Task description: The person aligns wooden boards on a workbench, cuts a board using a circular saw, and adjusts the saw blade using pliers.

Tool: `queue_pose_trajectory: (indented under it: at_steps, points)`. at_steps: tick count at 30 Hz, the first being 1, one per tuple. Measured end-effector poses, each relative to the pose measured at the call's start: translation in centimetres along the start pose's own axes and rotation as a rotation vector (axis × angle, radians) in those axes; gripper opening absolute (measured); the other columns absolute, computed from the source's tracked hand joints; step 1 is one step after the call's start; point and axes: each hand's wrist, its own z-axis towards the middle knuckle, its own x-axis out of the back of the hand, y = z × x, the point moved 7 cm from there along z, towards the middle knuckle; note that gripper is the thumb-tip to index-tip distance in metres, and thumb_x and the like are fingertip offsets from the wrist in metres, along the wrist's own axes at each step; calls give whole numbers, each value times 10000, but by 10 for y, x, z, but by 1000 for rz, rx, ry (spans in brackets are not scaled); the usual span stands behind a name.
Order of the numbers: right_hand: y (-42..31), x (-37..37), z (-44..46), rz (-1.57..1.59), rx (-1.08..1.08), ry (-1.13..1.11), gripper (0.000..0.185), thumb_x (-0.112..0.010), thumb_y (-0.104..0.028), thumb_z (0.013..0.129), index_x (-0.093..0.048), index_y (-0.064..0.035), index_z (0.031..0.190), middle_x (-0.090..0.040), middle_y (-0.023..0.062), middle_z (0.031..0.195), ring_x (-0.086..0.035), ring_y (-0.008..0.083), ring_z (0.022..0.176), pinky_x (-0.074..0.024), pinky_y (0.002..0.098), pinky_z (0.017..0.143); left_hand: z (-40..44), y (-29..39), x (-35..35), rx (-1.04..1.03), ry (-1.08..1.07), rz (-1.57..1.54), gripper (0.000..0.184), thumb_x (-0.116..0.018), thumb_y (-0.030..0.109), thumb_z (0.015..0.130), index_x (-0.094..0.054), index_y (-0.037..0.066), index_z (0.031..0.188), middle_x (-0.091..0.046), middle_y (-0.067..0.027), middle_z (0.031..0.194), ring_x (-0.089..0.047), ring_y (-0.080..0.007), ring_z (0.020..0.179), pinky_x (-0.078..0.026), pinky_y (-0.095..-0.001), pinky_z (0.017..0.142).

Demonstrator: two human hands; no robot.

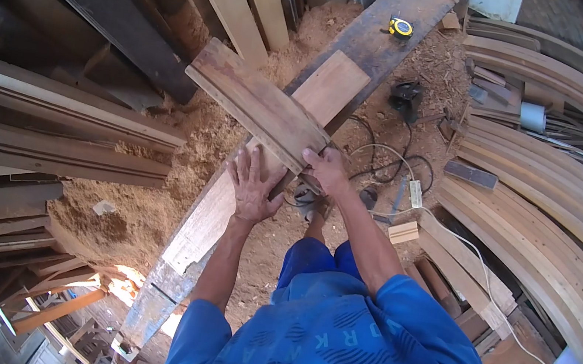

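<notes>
A light wooden board (330,89) lies lengthwise along a long, dark, worn plank (381,46). Across it at an angle rests a shorter brown board (250,102) with a lengthwise groove near its lower edge. My left hand (253,190) is spread flat on the light board, its fingertips close to the crossing board's edge. My right hand (328,171) is closed around the crossing board's near right end, thumb on top and the other fingers partly hidden. On the plank's far part sits a yellow and black tape measure (400,27).
Sawdust (130,219) covers the floor. A dark power tool (406,97) with a cable lies right of the plank. A white cord with a white block (416,193) runs rightward. Curved wooden pieces (545,180) are stacked at right; planks (71,106) lean at left.
</notes>
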Motion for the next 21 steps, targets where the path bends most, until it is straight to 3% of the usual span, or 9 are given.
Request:
queue_pose_trajectory:
  at_steps: [4,7,21]
  points:
    - [-1,-2,1,24,-10,-28,429,-744,-184,954,-588,71,1262,-696,141,1174,-717,251,1004,-622,439,886,1,0,2,-8,30,-10,714,-794,426,705,-629,379,1398,-148,-250,1687,-24,-528,1547,-2,-714,1202]
    - [-4,-3,-1,25,-24,-20,359,-703,-136,976,-589,78,1241,-681,154,1154,-710,269,996,-636,448,862,1,1,2,-14,36,1,710,-785,435,710,-627,379,1400,-147,-250,1687,-29,-530,1545,-10,-714,1201]
    - [-1,1,5,33,-41,-45,363,-702,-139,980,-578,73,1247,-675,151,1152,-711,269,1004,-637,440,857,1,0,0,-2,8,2,702,-771,456,725,-613,407,1407,-150,-234,1690,-29,-532,1539,3,-729,1189]
